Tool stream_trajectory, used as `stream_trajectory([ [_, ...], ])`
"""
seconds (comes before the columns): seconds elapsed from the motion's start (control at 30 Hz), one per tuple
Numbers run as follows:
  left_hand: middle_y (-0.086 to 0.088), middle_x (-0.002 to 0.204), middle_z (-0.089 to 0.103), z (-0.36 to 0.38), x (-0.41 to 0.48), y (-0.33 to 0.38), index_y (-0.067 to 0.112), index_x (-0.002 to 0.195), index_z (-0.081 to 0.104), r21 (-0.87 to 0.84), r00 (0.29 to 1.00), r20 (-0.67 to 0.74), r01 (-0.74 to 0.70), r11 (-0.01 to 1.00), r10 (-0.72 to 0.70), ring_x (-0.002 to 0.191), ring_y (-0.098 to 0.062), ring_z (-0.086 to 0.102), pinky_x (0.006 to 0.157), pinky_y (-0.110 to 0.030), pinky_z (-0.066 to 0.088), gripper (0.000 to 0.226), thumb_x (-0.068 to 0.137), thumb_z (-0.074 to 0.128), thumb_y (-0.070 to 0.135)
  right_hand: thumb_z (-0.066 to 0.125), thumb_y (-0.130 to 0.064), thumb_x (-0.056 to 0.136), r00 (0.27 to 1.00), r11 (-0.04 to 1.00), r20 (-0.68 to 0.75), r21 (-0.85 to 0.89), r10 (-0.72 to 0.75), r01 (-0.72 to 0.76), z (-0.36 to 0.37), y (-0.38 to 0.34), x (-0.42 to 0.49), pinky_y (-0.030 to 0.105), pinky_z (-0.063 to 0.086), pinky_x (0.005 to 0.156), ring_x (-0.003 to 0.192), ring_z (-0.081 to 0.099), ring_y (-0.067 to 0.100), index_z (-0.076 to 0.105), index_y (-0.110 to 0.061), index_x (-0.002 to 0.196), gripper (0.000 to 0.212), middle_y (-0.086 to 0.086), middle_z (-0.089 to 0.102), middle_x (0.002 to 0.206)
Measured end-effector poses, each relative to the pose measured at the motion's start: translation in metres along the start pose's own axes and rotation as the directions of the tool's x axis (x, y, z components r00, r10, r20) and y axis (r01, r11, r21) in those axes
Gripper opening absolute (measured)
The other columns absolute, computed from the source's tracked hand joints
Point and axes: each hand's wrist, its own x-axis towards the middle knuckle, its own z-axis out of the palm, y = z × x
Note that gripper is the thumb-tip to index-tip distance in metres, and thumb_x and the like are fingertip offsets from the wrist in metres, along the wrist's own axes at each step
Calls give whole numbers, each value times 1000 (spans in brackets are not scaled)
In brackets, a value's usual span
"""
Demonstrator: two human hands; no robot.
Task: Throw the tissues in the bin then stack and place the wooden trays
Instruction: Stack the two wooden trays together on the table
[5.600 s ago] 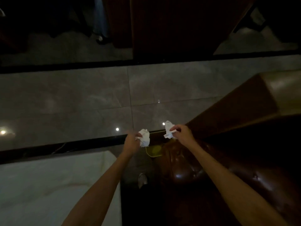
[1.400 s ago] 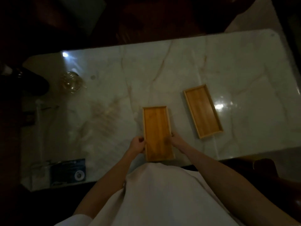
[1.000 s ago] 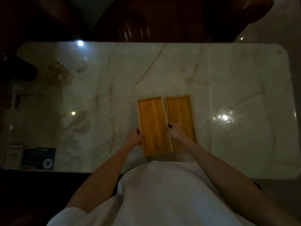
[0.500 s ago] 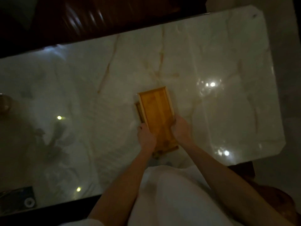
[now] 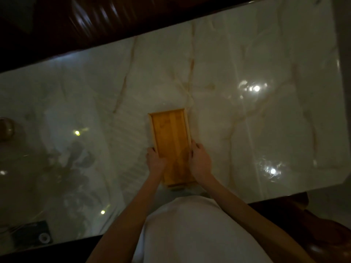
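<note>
Wooden trays [image 5: 171, 143] lie stacked on the pale marble table [image 5: 247, 120], one nested on top of the other, near the table's near edge and roughly in the middle of its width. Only a thin strip of the lower tray shows, peeking out under the near short end of the upper one; elsewhere the two line up closely. The stack runs lengthwise away from the person, its far end slightly turned to the left. The left hand [image 5: 156, 162] sits against the left long side of the stack, in its nearer half, with the fingers curled over the rim and pressed together against the wood rather than spread. The right hand [image 5: 200, 161] mirrors it on the right long side, fingers closed against the rim and thumb lying along the edge, so the trays are clamped between the two hands. Both forearms reach in from below, either side of a white garment [image 5: 197, 230] covering the person's body. The far half of the stack extends beyond both hands and is touched by nothing. In this dim light I cannot tell whether the stack rests flat on the marble or is lifted slightly off it. At the far left edge a rounded glass object [image 5: 5, 129] stands well apart from the trays, and a dark card [image 5: 32, 234] lies near the table's near left corner.
</note>
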Motion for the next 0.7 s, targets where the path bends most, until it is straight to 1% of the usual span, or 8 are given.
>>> stream_trajectory([
  [0.07,-24,128,51,-4,2,6,3,132,39,69,998,60,20,997,-24,116,-39,54,98,-54,50,61,76,63,6,44,-13,98,999,1000,28,3,18,-18,1,-1,0,40,51,85,106,61,32,47,-10,137,39,12,58,124],
  [0.13,-22,131,52,-8,3,16,2,136,40,134,995,97,24,991,-37,119,-38,53,101,-51,49,66,76,62,19,47,-22,97,994,998,96,28,45,-48,-5,-5,6,42,52,85,104,62,34,53,-10,127,32,14,61,117],
  [0.23,-24,142,44,-15,10,41,-1,141,35,255,997,73,-32,966,14,131,-39,42,111,-50,38,69,82,58,27,55,-33,93,991,986,124,151,55,-74,-22,-20,28,38,50,76,97,63,34,61,-7,108,30,15,66,104],
  [0.3,-25,144,42,-24,14,60,0,142,36,202,996,69,-69,977,56,133,-40,40,112,-50,37,64,85,56,21,60,-32,91,992,956,119,283,51,-83,-33,-34,43,35,50,75,97,65,32,63,-8,110,31,14,69,105],
  [0.37,-23,138,51,-33,19,73,2,135,47,91,991,125,-68,993,57,128,-38,48,108,-49,43,55,83,56,14,63,-37,89,983,919,169,373,68,-128,-41,-47,57,42,55,87,103,66,31,63,-11,120,41,12,70,114],
  [0.47,-22,137,53,-47,18,81,2,133,49,-14,978,208,-7,1000,10,125,-38,52,106,-55,45,54,81,58,12,68,-40,85,976,922,203,357,77,-147,-45,-57,68,49,53,93,111,63,33,63,-9,121,48,14,68,119],
  [0.6,-21,148,38,-69,-2,88,4,146,22,-130,990,135,-20,991,38,130,-36,48,104,-52,48,80,83,66,25,72,-34,84,985,907,171,411,25,-95,-64,-62,59,49,52,95,113,62,32,59,-5,122,51,15,65,123],
  [0.7,-18,135,51,-89,-27,90,8,132,38,-184,978,32,-195,963,205,116,-33,58,96,-49,53,68,81,70,40,76,-29,81,993,848,91,530,-76,17,-89,-61,33,46,54,92,107,64,28,56,-8,120,48,13,66,120],
])
